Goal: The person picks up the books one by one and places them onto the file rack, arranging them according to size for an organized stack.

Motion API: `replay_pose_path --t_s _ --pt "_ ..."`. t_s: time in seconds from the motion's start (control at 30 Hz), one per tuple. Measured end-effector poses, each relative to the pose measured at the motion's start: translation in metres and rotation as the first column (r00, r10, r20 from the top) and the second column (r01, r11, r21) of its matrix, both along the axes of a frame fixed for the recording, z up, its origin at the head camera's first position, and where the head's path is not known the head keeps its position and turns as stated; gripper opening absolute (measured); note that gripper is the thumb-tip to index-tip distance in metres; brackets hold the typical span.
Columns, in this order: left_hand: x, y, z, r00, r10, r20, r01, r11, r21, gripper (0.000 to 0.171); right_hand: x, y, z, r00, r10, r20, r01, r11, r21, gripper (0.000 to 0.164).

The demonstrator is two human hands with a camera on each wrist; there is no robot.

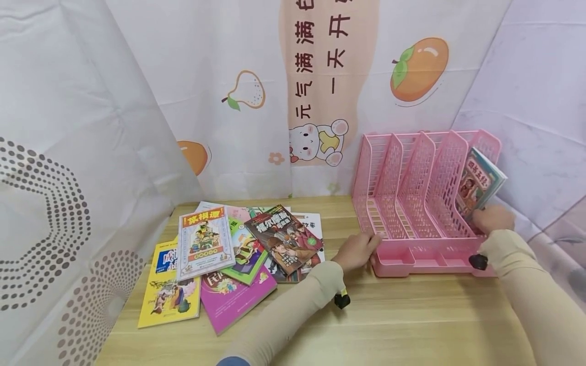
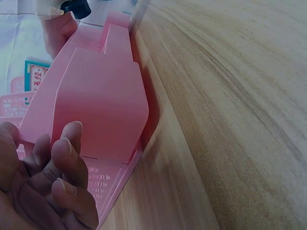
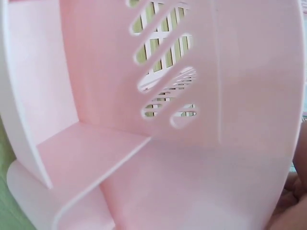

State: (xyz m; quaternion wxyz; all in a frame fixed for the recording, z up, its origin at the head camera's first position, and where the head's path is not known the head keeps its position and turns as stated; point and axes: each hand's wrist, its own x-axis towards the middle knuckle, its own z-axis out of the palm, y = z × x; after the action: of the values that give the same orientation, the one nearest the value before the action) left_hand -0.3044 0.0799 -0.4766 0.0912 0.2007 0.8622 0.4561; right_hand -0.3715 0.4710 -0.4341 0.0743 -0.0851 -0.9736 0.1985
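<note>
A pink file rack with tall slotted dividers and small front trays stands on the table. My left hand holds its front left corner; in the left wrist view the fingers are curled beside the pink end wall. In the rightmost slot leans a picture book with a teal-edged cover. My right hand grips this book at its lower front end, just behind the trays. The right wrist view is filled mostly by the rack's front, with only part of the right hand at the edge.
Left of the rack lies a loose pile of books: a yellow one, a white-bordered one, a purple one and a dark one, among others. Printed curtains hang behind the wooden table.
</note>
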Motion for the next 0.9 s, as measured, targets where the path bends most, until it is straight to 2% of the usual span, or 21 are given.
replay_pose_path --t_s 0.1,0.17,0.37,0.47,0.57,0.77,0.9 --pt "0.002 0.0 0.002 0.999 0.009 -0.036 -0.01 0.999 -0.033 0.045 0.008 -0.003 0.004 0.999 -0.01 -0.034 0.01 1.0 0.001 0.043" --pt "0.0 -0.001 0.004 0.996 0.016 -0.086 -0.022 0.997 -0.074 0.045 0.015 -0.008 0.009 0.997 -0.018 -0.072 0.019 1.0 0.007 0.043" --pt "-0.011 -0.01 0.005 0.972 0.076 -0.225 -0.116 0.978 -0.171 0.044 0.026 -0.016 0.019 0.982 -0.026 -0.185 0.033 0.999 0.034 0.037" --pt "-0.014 -0.016 0.008 0.967 0.104 -0.233 -0.148 0.972 -0.181 0.037 0.027 -0.013 0.017 0.975 0.017 -0.223 -0.01 0.999 0.035 0.043" --pt "-0.014 -0.021 0.013 0.966 0.09 -0.241 -0.138 0.972 -0.189 0.034 0.03 -0.012 0.017 0.967 0.077 -0.245 -0.07 0.997 0.035 0.05" --pt "-0.01 -0.026 0.019 0.959 0.047 -0.279 -0.113 0.968 -0.225 0.051 0.037 -0.014 0.016 0.95 0.216 -0.225 -0.216 0.976 0.027 0.048" --pt "-0.006 -0.024 0.019 0.959 0.038 -0.282 -0.111 0.962 -0.249 0.061 0.044 -0.017 0.017 0.935 0.271 -0.229 -0.271 0.962 0.035 0.048"
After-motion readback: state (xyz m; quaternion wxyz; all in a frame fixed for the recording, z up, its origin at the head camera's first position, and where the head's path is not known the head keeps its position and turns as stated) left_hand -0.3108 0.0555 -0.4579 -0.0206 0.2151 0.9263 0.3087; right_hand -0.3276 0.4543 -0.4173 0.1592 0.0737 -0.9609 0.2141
